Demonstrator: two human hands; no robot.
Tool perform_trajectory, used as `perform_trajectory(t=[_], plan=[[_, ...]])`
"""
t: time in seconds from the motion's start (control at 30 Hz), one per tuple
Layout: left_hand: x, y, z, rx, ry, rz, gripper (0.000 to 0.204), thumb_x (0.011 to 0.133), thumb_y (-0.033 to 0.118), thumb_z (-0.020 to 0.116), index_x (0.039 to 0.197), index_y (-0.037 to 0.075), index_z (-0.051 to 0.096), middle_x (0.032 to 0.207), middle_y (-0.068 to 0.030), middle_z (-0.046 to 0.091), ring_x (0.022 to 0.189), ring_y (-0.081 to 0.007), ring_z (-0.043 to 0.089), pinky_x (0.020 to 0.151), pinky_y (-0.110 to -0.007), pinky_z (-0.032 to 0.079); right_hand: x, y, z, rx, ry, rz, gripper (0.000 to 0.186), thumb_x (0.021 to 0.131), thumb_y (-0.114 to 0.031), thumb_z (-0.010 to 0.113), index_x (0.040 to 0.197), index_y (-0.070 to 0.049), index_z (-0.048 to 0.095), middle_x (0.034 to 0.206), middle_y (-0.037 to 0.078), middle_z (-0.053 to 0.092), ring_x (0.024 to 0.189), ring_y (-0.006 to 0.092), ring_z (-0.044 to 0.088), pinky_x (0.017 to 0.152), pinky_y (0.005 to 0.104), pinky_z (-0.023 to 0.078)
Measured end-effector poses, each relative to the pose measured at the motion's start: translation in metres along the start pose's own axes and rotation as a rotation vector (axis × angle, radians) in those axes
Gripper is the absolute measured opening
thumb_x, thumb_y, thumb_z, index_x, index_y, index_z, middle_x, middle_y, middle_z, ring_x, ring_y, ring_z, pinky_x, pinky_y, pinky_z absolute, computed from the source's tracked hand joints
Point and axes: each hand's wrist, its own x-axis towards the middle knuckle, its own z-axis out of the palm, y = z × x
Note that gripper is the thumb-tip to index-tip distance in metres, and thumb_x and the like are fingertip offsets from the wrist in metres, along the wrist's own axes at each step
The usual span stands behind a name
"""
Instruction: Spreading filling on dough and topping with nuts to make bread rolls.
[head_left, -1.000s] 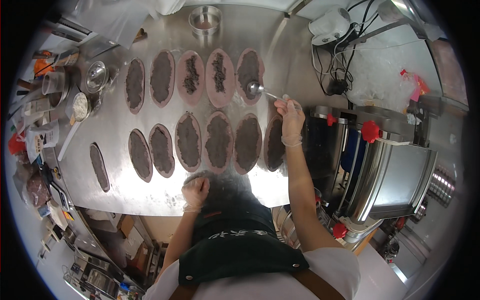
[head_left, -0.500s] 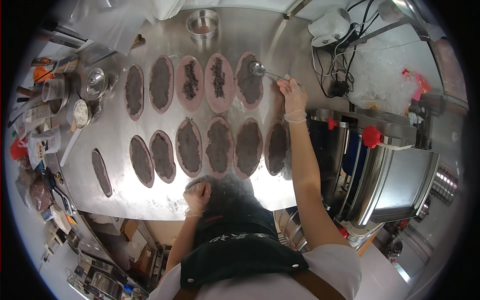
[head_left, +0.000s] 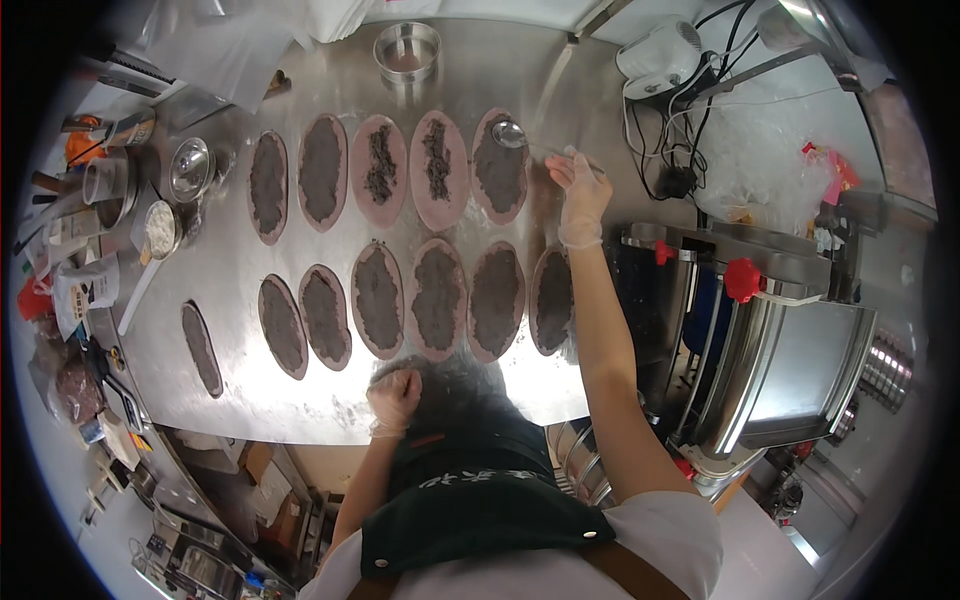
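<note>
1. The right hand [head_left: 583, 208], in a clear glove, is right of the frame's upper centre; its fingers pinch the handle of a metal spoon [head_left: 509, 134].
2. The spoon's bowl lies over the upper part of the rightmost pink oval [head_left: 502, 219] in the upper row; whether it touches the dark paste [head_left: 499, 178] there I cannot tell.
3. The left hand [head_left: 395, 395], also gloved, is at lower centre, below the lower row, its fingers curled into a loose fist.
4. Five ovals form the upper row and seven the lower, all on a shiny metal counter [head_left: 480, 65].
5. The third oval [head_left: 366, 205] and fourth oval [head_left: 455, 205] of the upper row carry only a crumbly dark strip along the middle; the others are largely coated.
6. A round metal tin [head_left: 408, 75] stands at top centre.
7. At left, a bowl of white powder [head_left: 160, 228] sits near a clear round lid-like dish [head_left: 191, 168].
8. A metal machine [head_left: 800, 365] with red knobs [head_left: 742, 280] fills the right.
</note>
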Motion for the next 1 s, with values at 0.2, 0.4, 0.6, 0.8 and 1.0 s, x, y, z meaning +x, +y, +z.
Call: perform_trajectory(t=[0.2,0.4,0.6,0.8,1.0], plan=[[-0.002,-0.004,-0.002,0.014,-0.04,-0.011,0.018,0.075,0.009,0.068,0.067,0.011,0.052,0.057,-0.0073,0.054,0.048,-0.0273,0.055,0.046,-0.039,0.045,-0.006,0.008,-0.002,0.153,0.13,0.012,0.024,0.095,-0.011,0.051,0.103,0.011,0.056,0.087,0.02,0.066,0.074,0.0261,0.069,0.064,0.0283,0.056],[-0.002,-0.003,-0.004,0.018,-0.032,0.009,0.018,0.075,0.009,0.067,0.067,0.011,0.052,0.056,-0.0073,0.054,0.05,-0.0274,0.056,0.046,-0.039,0.045,-0.018,0.01,0.005,0.065,0.071,0.039,0.029,0.096,-0.014,0.05,0.108,0.011,0.055,0.091,0.02,0.066,0.081,0.0255,0.068,0.071,0.0291,0.054],[-0.003,-0.001,-0.004,0.026,-0.039,0.0,0.019,0.075,0.01,0.068,0.066,0.011,0.052,0.056,-0.0069,0.054,0.049,-0.0271,0.056,0.046,-0.039,0.045,-0.013,0.012,0.006,0.068,0.107,0.102,0.029,0.095,-0.014,0.05,0.107,0.012,0.054,0.091,0.021,0.066,0.081,0.0269,0.068,0.069,0.0309,0.055],[-0.001,-0.001,-0.004,0.0,-0.023,-0.003,0.018,0.076,0.01,0.067,0.065,0.01,0.053,0.056,-0.0069,0.054,0.05,-0.0273,0.056,0.047,-0.038,0.045,0.004,0.0,0.03,0.129,0.113,-0.036,0.025,0.094,-0.011,0.052,0.102,0.012,0.054,0.086,0.022,0.065,0.072,0.0269,0.069,0.062,0.029,0.056],[-0.006,-0.008,-0.024,-0.162,-0.053,-0.126,0.006,0.077,0.007,0.064,0.073,0.009,0.06,0.065,-0.0076,0.062,0.056,-0.0279,0.06,0.051,-0.038,0.047,-0.035,0.001,0.03,-0.005,0.119,-0.045,0.025,0.093,-0.01,0.053,0.103,0.013,0.055,0.087,0.022,0.066,0.075,0.0286,0.069,0.064,0.0293,0.056]])
